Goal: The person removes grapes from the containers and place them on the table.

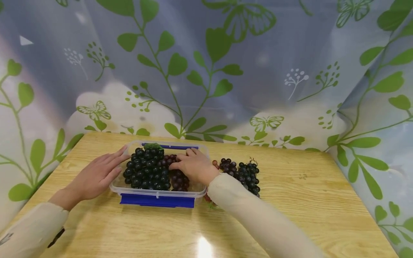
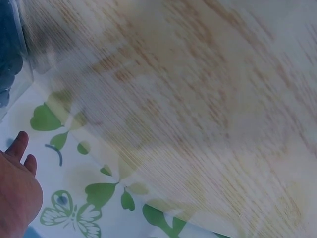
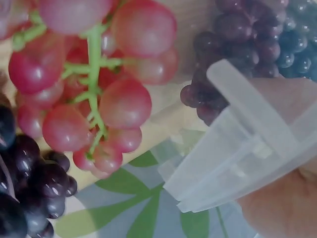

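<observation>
A clear plastic container (image 1: 135, 191) with blue latches stands on the table. Inside lie a large bunch of black grapes (image 1: 146, 170) and a smaller bunch of dark red grapes (image 1: 179, 181). My left hand (image 1: 96, 173) stretches its fingers to the container's left rim; the left wrist view catches only part of that hand (image 2: 17, 193). Over the container's right side is my right hand (image 1: 195, 166), its thumb extended over the dark red grapes and its other fingers near the back rim. The container's corner (image 3: 237, 148) partly covers this hand in the right wrist view, so its grip is hidden.
Right of the container lie more black grapes (image 1: 248, 177), dark purple grapes (image 1: 228, 166) and a bunch of pinkish-red grapes (image 3: 126, 104), partly behind my right sleeve. The wooden table (image 1: 309, 204) meets a leaf-patterned curtain (image 1: 258, 89) along its back edge.
</observation>
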`<action>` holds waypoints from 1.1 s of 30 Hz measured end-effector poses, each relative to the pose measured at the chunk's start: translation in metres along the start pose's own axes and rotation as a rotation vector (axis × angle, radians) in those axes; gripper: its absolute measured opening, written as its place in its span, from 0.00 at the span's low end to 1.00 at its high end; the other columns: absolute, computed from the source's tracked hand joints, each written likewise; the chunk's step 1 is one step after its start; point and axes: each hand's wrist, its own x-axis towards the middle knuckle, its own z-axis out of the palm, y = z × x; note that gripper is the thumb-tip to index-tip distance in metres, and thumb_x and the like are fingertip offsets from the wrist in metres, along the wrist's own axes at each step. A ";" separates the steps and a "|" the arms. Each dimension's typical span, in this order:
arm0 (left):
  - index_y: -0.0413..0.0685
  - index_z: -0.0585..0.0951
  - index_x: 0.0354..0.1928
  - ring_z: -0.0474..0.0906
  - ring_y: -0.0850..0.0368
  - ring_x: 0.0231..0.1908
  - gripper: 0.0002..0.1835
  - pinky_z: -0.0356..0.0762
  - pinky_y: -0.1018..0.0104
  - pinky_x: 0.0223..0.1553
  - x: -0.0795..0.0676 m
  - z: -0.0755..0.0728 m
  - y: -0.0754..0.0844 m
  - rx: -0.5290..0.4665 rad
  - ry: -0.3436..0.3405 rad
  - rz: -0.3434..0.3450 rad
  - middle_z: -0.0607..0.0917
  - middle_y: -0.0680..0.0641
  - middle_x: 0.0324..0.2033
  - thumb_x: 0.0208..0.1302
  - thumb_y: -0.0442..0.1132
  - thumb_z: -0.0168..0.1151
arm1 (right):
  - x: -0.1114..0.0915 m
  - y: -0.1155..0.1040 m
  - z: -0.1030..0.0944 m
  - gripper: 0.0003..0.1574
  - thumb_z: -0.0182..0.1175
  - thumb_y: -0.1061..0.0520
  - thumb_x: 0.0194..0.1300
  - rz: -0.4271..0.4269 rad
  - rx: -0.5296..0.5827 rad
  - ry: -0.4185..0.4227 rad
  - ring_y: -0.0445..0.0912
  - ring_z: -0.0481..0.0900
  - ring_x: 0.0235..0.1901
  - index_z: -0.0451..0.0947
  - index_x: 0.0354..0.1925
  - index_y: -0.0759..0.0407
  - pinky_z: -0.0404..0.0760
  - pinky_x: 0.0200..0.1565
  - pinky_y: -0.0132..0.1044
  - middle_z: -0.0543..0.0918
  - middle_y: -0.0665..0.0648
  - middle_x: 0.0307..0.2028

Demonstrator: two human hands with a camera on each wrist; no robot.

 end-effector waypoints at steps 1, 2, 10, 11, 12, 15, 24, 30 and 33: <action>0.47 0.66 0.70 0.65 0.42 0.62 0.25 0.58 0.43 0.59 0.000 0.000 0.000 0.001 -0.002 -0.002 0.56 0.45 0.72 0.72 0.39 0.49 | 0.001 -0.001 0.000 0.41 0.58 0.57 0.69 0.004 -0.015 -0.004 0.48 0.65 0.57 0.56 0.70 0.23 0.58 0.66 0.43 0.63 0.44 0.66; 0.47 0.66 0.70 0.65 0.42 0.62 0.25 0.58 0.43 0.59 0.000 0.000 0.000 0.002 -0.004 -0.003 0.56 0.45 0.72 0.72 0.39 0.49 | 0.003 -0.001 -0.001 0.41 0.58 0.57 0.69 0.009 -0.031 -0.007 0.49 0.65 0.59 0.56 0.69 0.23 0.58 0.66 0.43 0.63 0.44 0.66; 0.46 0.68 0.69 0.66 0.40 0.61 0.24 0.58 0.42 0.59 0.002 -0.001 0.000 -0.007 -0.012 -0.009 0.56 0.44 0.72 0.72 0.38 0.49 | 0.006 -0.009 0.002 0.40 0.55 0.55 0.71 0.070 -0.101 -0.067 0.53 0.60 0.66 0.53 0.70 0.21 0.53 0.68 0.46 0.59 0.50 0.68; 0.46 0.68 0.69 0.66 0.39 0.61 0.24 0.58 0.42 0.59 0.002 -0.001 0.001 -0.007 -0.013 -0.011 0.57 0.44 0.72 0.72 0.38 0.49 | 0.005 -0.010 0.002 0.41 0.56 0.54 0.70 0.078 -0.102 -0.070 0.53 0.60 0.66 0.52 0.70 0.20 0.53 0.68 0.46 0.59 0.50 0.68; 0.46 0.68 0.69 0.66 0.39 0.61 0.24 0.58 0.42 0.59 0.002 -0.001 0.001 -0.006 -0.017 -0.012 0.56 0.44 0.72 0.72 0.38 0.49 | 0.005 -0.011 0.003 0.42 0.57 0.53 0.70 0.084 -0.108 -0.075 0.53 0.59 0.66 0.51 0.70 0.21 0.54 0.68 0.47 0.59 0.51 0.68; 0.46 0.68 0.69 0.65 0.39 0.61 0.24 0.58 0.41 0.59 0.001 -0.001 0.002 -0.007 -0.023 -0.014 0.56 0.45 0.72 0.73 0.38 0.49 | 0.005 -0.013 0.003 0.42 0.59 0.51 0.68 0.089 -0.115 -0.066 0.53 0.60 0.66 0.53 0.70 0.21 0.57 0.66 0.50 0.61 0.52 0.67; 0.45 0.69 0.68 0.65 0.38 0.62 0.23 0.58 0.41 0.59 0.001 -0.001 0.002 -0.008 -0.013 -0.010 0.57 0.44 0.72 0.72 0.38 0.49 | 0.006 -0.016 0.003 0.47 0.63 0.53 0.65 0.105 -0.113 -0.098 0.53 0.60 0.66 0.51 0.71 0.24 0.65 0.61 0.56 0.62 0.54 0.67; 0.44 0.69 0.67 0.66 0.38 0.60 0.23 0.59 0.41 0.58 0.000 -0.001 0.002 -0.010 -0.008 -0.006 0.56 0.44 0.72 0.73 0.38 0.48 | 0.005 -0.016 0.001 0.45 0.62 0.47 0.65 0.110 -0.158 -0.125 0.52 0.61 0.65 0.50 0.70 0.19 0.60 0.64 0.54 0.61 0.48 0.68; 0.44 0.69 0.67 0.67 0.38 0.60 0.22 0.59 0.41 0.58 0.000 -0.001 0.001 -0.010 -0.002 0.000 0.56 0.43 0.72 0.73 0.39 0.47 | 0.006 -0.014 0.004 0.42 0.60 0.48 0.66 0.094 -0.162 -0.092 0.51 0.62 0.65 0.53 0.69 0.19 0.62 0.63 0.51 0.62 0.47 0.67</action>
